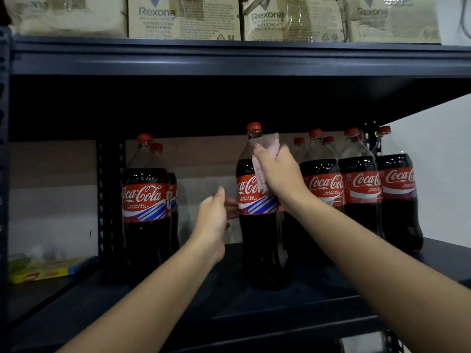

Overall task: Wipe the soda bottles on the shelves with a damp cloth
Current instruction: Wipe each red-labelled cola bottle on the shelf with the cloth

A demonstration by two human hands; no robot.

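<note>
Head view only. Cola bottle (262, 225) upright near the front middle of the dark shelf (293, 301), apart from the rest, presumably pulled forward so that both hands can get round it. Right hand (280, 174) pressed against the bottle's shoulder and upper label, fingers curled and closed on the pink cloth (266, 159), which lies flat between palm and plastic and pokes up just below the red cap. Looks like the wiping stroke itself, with the cloth spread for broad contact on the curved neck.

Left hand (214, 220) beside the label on the bottle's left, fingers loosely bent and apart; fingertips at or near the label edge, actual touch impossible to tell. Probably placed there to steady or turn the bottle against the push of the cloth, since a tall full bottle would tip or slide under a one-sided wipe.

Cluster of further bottles (362, 184) packed closely at the right, behind the right forearm; another pair (145, 200) standing well apart at the left. Whether any of them is wiped already cannot be judged.

Cardboard packs (183, 19) in a row on the shelf above. Yellow packet (48, 271) lying low at far left, outside the working area.
</note>
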